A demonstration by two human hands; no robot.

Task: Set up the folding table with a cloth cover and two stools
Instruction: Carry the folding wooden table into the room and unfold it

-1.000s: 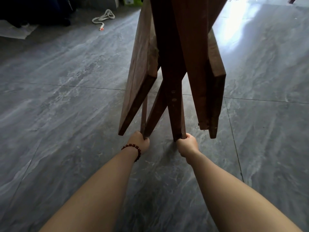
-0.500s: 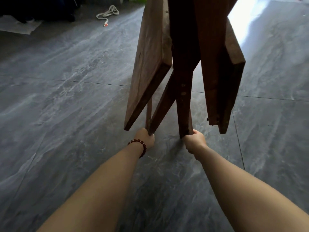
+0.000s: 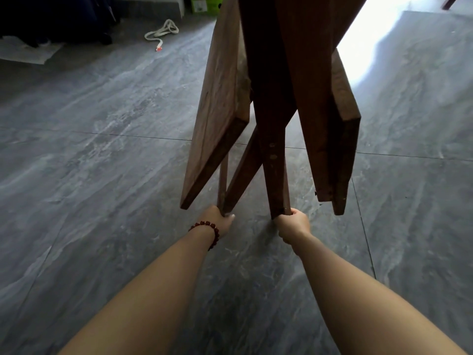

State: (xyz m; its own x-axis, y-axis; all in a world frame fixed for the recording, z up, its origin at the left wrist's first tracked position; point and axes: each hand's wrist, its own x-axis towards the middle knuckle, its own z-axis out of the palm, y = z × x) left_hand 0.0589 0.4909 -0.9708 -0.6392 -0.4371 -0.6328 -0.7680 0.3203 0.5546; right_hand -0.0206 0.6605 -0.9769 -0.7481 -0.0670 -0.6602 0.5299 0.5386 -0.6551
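Grey marbled floor tiles (image 3: pixel 102 175) fill the view, with glare from a bright patch at 1 o'clock. From the centre up to 12 o'clock stands the folded wooden table (image 3: pixel 271 73), its two panels hanging down on either side of the crossed legs, the left panel (image 3: pixel 220 103) angled toward 7 o'clock and the right panel (image 3: pixel 332 124) toward 5 o'clock. The left hand (image 3: pixel 220 221), with a bead bracelet (image 3: pixel 207 226) at the wrist, grips the bottom end of the left leg (image 3: pixel 238 180), fingers (image 3: pixel 230 217) curled round it. The right hand (image 3: pixel 294 224) grips the bottom end of the right leg (image 3: pixel 276 180) the same way. At 11 o'clock, well apart from the table, a white rope (image 3: pixel 162 32) lies on the floor, and a pale sheet (image 3: pixel 25 52) lies at 10 o'clock. A green box (image 3: pixel 207 3) sits at the top edge, just left of the table.
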